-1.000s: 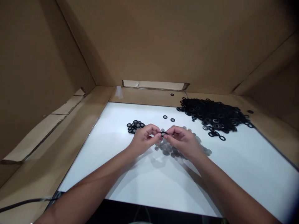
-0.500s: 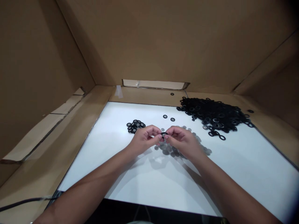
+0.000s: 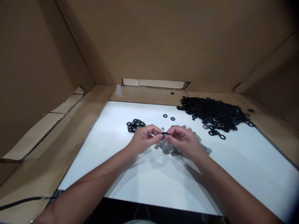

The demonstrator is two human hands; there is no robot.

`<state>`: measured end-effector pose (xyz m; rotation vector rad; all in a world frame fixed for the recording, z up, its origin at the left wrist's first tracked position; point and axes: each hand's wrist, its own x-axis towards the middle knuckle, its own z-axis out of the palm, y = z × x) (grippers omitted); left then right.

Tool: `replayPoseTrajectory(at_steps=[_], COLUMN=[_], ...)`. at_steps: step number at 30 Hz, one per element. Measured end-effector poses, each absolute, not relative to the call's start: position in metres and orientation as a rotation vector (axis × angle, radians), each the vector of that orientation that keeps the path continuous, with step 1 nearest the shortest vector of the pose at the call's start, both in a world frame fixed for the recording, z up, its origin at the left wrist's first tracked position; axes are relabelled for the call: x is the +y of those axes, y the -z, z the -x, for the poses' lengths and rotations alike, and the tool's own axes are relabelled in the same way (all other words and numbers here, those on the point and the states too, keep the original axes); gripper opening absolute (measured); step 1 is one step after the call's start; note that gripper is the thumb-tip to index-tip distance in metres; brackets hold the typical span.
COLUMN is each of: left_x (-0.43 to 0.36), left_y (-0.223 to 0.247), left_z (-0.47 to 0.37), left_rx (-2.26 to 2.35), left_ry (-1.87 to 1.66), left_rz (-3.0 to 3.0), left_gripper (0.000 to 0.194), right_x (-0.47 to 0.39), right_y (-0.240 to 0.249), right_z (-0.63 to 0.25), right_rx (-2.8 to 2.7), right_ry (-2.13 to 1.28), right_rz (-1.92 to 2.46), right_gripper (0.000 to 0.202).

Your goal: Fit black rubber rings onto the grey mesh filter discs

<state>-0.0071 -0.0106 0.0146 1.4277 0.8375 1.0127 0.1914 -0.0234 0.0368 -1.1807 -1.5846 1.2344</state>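
Note:
Between the fingertips of both hands is a black rubber ring (image 3: 165, 133), with what looks like a grey mesh disc in its middle. My left hand (image 3: 147, 137) pinches its left edge with thumb and forefinger. On the opposite edge, my right hand (image 3: 181, 138) grips it the same way. Under and around the right hand lie loose grey mesh discs (image 3: 166, 151), partly hidden by it. Just beyond the left hand is a small pile of black rings with grey centres (image 3: 135, 124). Two more such rings (image 3: 172, 119) lie apart, farther back.
A big heap of black rings (image 3: 215, 113) covers the back right of the white board (image 3: 130, 180), spilling onto cardboard. Tall cardboard walls (image 3: 149, 40) enclose the left, back and right. A black cable (image 3: 25, 199) runs in at the lower left.
The ring has tilted slightly between the fingertips, so its grey middle shows less. Both hands stay in nearly the same place.

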Motion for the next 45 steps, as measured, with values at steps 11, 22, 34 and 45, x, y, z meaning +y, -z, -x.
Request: replayPoseTrajectory(at_steps=[11, 22, 34, 45], left_x=[-0.011, -0.009, -0.013, -0.011], left_y=[-0.016, -0.016, -0.015, -0.018], left_z=[0.008, 0.005, 0.005, 0.004], left_rx=[0.807, 0.787, 0.853, 0.882], left_ry=[-1.032, -1.067, -1.091, -1.133], left_rz=[-1.428, -1.323, -1.384, -1.319], left_gripper=[0.020, 0.018, 0.018, 0.018], right_x=[-0.024, -0.026, -0.026, -0.023], right_y=[-0.027, -0.029, -0.030, -0.026], right_z=[-0.188, -0.183, -0.183, -0.186], right_rx=[-1.579, -1.634, -1.594, -1.534], right_ry=[-1.154, -0.927, -0.992, -1.088], right_rz=[1.151, 1.224, 1.235, 1.157], right_gripper=[0.023, 0.016, 0.019, 0.021])
